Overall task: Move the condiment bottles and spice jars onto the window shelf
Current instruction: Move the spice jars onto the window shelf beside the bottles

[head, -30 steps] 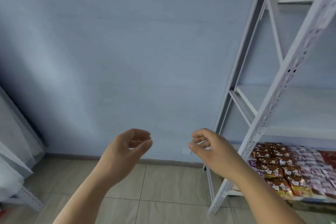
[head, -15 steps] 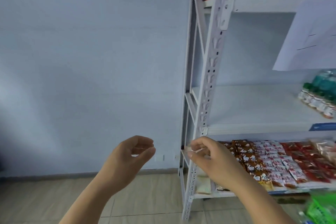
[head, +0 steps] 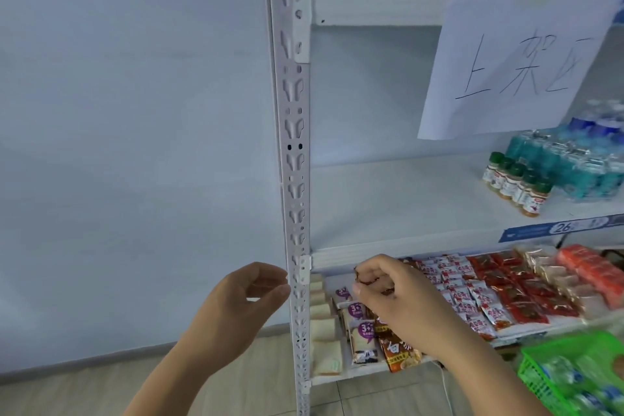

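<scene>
While the left hand [head: 243, 307] and right hand [head: 401, 300] are seen loosely curled and empty, the spice jars [head: 516, 184] at two o'clock are best gripped upright.

Shelf upright [head: 293, 145]: white-painted metal, matt, punched with slots; shelf boards [head: 388, 199] smooth, matt white. Sign [head: 513, 67]: thin matt paper; wall [head: 135, 111] flat matt paint; floor [head: 236, 392] smooth tile, faint sheen. Snack packets [head: 499, 294]: glossy plastic film; spice jars [head: 516, 184]: clear plastic, paper-like labels; green basket [head: 547, 368]: moulded plastic lattice.
</scene>
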Action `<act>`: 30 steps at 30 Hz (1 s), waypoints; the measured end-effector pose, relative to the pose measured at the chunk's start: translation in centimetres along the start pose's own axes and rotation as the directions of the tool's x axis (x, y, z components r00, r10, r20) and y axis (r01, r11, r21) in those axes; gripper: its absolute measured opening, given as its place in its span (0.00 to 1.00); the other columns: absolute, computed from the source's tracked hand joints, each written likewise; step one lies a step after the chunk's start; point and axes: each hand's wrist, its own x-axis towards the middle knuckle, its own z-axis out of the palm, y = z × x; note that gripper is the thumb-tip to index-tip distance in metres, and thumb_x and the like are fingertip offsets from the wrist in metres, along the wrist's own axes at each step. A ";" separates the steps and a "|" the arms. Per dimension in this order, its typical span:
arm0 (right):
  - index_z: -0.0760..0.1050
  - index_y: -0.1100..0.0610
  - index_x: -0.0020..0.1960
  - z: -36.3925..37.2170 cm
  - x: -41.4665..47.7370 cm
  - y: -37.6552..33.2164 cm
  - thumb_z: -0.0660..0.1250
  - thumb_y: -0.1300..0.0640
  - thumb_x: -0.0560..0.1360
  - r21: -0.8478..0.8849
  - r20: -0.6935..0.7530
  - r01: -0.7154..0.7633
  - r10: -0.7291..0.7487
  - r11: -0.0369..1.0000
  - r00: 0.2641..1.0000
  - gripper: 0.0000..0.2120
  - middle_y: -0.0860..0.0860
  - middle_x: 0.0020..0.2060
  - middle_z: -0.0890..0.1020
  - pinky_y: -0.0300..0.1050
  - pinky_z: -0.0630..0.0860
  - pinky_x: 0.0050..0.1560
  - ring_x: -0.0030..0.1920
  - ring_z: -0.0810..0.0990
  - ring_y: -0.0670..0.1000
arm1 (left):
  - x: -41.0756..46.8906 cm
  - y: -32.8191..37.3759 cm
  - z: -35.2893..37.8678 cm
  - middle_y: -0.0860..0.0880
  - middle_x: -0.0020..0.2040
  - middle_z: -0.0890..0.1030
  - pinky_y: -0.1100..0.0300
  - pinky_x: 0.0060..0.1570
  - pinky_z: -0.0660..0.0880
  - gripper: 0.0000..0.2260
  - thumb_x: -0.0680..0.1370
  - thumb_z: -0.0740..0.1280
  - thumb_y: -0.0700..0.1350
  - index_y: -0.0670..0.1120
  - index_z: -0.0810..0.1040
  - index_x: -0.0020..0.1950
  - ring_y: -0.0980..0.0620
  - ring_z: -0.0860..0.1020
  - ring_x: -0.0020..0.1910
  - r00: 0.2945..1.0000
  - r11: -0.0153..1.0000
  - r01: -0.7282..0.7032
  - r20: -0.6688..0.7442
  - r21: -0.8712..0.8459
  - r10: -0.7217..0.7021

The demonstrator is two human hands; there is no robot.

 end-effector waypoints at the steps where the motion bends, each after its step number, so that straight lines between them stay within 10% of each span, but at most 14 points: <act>1: 0.75 0.39 0.60 -0.4 0.2 0.4 0.69 0.40 0.77 -0.008 -0.010 -0.008 0.008 1.000 1.000 0.12 0.32 0.54 0.79 0.40 0.79 0.57 0.53 0.79 0.33 | 0.8 0.3 0.4 0.66 0.48 0.85 0.71 0.48 0.73 0.02 0.79 0.71 0.50 0.57 0.83 0.51 0.68 0.82 0.49 1.000 1.000 -0.010 0.012 -0.009 0.010; 30: 0.74 0.39 0.61 -21.9 8.9 23.5 0.67 0.41 0.79 -0.060 0.003 -0.062 0.062 0.996 0.998 0.11 0.34 0.55 0.79 0.38 0.79 0.55 0.54 0.79 0.35 | 15.6 15.0 27.9 0.63 0.47 0.85 0.73 0.46 0.75 0.05 0.79 0.70 0.53 0.59 0.82 0.55 0.67 0.82 0.49 0.997 1.000 -0.021 0.069 0.021 0.020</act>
